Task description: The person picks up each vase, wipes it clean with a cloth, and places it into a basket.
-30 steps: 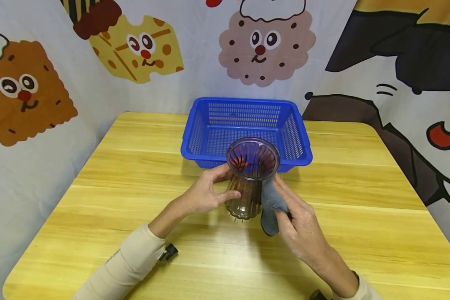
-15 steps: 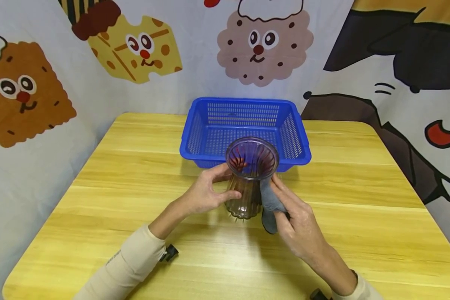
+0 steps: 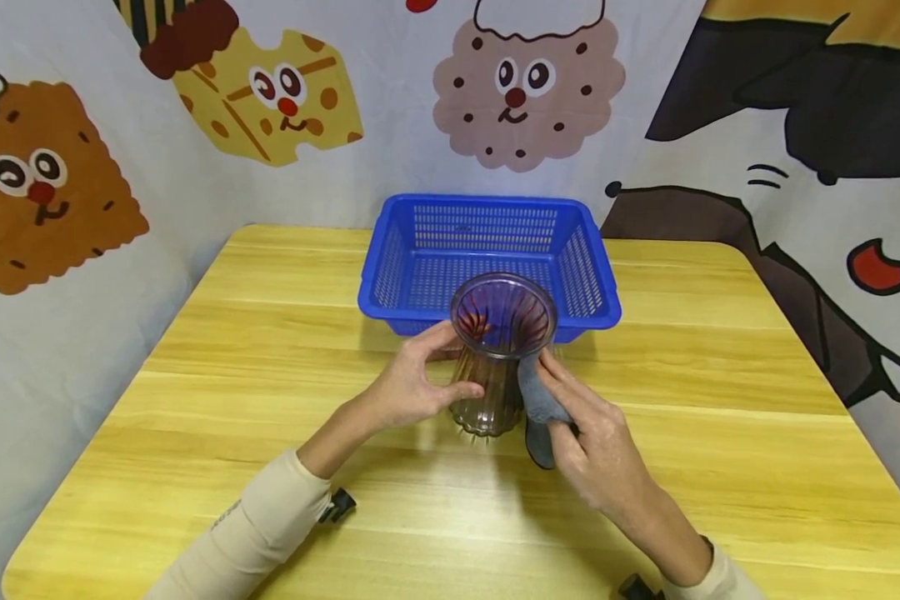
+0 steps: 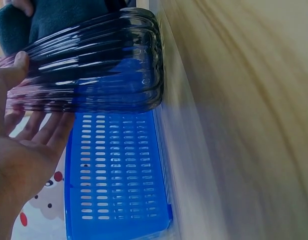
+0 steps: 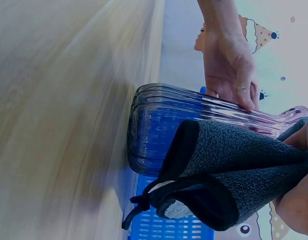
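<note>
A ribbed, see-through purple-grey glass vase (image 3: 487, 396) with a flared rim stands upright, its base at the tabletop; whether it touches is unclear. My left hand (image 3: 412, 383) grips it from the left, thumb on the near side and fingers round the far side. On the other side, my right hand (image 3: 600, 446) pinches a folded grey cloth (image 3: 543, 396) and presses it against the vase just below the rim. In the right wrist view the cloth (image 5: 233, 155) hangs in folds with a dark edge and a small loop. The left wrist view shows the vase's ribbed side (image 4: 104, 70).
Behind the vase is a blue plastic basket (image 3: 390, 321) with slotted walls, partly seen through the glass. The wooden table (image 3: 232, 400) extends to both sides. A cloth backdrop (image 3: 405, 125) with cartoon prints hangs behind it.
My right hand and the cloth have shifted very slightly left along the vase, and the cloth's lower end has swung a little. My left hand keeps its grip; the vase has barely moved.
</note>
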A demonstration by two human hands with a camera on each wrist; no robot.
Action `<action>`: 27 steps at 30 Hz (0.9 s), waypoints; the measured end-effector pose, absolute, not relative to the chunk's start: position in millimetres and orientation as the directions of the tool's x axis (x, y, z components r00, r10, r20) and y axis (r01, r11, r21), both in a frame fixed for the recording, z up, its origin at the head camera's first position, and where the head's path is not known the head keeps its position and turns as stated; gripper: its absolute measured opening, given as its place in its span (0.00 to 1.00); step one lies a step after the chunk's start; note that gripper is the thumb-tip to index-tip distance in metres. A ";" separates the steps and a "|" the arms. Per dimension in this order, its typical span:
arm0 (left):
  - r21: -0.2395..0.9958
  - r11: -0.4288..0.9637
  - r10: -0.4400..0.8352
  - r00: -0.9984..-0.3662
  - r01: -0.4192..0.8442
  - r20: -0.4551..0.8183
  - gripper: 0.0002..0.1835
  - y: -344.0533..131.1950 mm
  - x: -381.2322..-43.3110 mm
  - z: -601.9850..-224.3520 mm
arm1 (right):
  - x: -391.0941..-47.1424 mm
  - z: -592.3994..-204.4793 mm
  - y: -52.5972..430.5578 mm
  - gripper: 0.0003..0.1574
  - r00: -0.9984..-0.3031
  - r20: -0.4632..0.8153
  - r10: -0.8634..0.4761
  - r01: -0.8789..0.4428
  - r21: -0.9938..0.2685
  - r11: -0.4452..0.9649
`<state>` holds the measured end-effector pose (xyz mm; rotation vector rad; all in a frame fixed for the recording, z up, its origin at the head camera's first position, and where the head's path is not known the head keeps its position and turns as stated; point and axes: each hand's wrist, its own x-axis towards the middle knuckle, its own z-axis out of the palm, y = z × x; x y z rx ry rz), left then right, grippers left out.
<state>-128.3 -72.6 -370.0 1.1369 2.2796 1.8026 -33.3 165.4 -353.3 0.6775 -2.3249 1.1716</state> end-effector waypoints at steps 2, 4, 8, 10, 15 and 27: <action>0.849 0.072 0.542 -0.735 0.523 0.407 0.40 -72.7 -128.6 -370.0 | -33.9 -353.4 165.7 0.40 -0.779 0.586 -0.225 -0.604 -0.603 0.520; 0.847 0.074 0.542 -0.734 0.526 0.408 0.39 -72.6 -129.2 -370.4 | -34.1 -353.5 166.1 0.41 -0.781 0.583 -0.224 -0.601 -0.604 0.524; 0.847 0.078 0.543 -0.735 0.526 0.407 0.40 -72.5 -129.3 -369.3 | -34.4 -353.9 166.5 0.41 -0.783 0.580 -0.225 -0.597 -0.601 0.531; 0.848 0.085 0.545 -0.737 0.522 0.399 0.40 -72.7 -129.0 -369.2 | -33.9 -354.7 167.0 0.41 -0.784 0.578 -0.226 -0.596 -0.600 0.534; 0.842 0.110 0.551 -0.738 0.528 0.390 0.41 -73.0 -128.6 -369.5 | -32.7 -355.8 168.4 0.40 -0.797 0.558 -0.230 -0.581 -0.605 0.544; 0.818 0.155 0.541 -0.740 0.554 0.399 0.41 -72.3 -129.6 -369.6 | -32.8 -357.8 170.2 0.38 -0.825 0.513 -0.235 -0.541 -0.600 0.589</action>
